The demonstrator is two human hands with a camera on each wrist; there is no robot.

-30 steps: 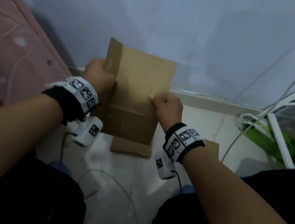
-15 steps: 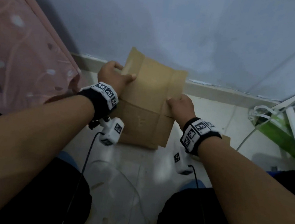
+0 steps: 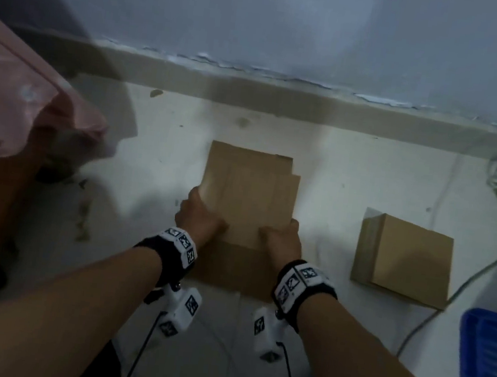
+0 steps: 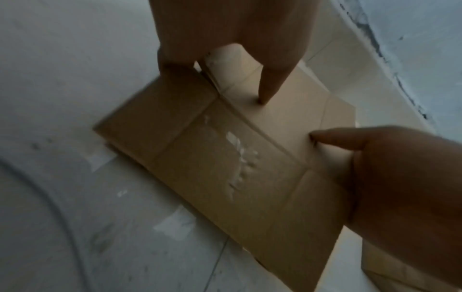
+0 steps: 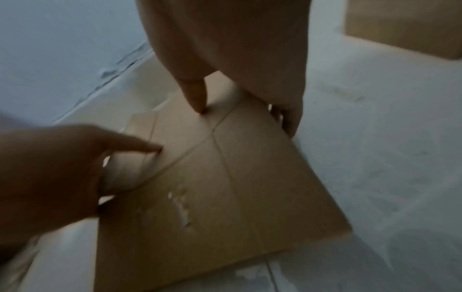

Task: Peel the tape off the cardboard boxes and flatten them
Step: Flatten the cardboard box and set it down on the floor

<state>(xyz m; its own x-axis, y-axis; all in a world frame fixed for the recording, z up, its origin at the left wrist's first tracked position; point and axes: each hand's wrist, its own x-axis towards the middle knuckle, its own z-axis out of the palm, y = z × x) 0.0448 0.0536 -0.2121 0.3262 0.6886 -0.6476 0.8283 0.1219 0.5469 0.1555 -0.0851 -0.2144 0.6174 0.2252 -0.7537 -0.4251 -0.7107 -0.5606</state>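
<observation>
A: Nearest the person, where do the hands sit?

B: The left hand point(image 3: 198, 216) and right hand point(image 3: 281, 239) pinch the near side edges of the flattened box point(image 3: 247, 197), thumbs on top.

A: Orientation?

B: It lies on the floor point(image 3: 335, 183), long axis running away toward the wall point(image 3: 292, 21); both hands are equally near.

A: Change?

B: Half a second ago it was held tilted above the floor.

A: Farther right?

B: A second box point(image 3: 404, 257), unflattened.

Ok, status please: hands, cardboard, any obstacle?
Left hand and right hand grip flattened cardboard, low over floor. Second box beside, apart. Nothing blocking.
</observation>
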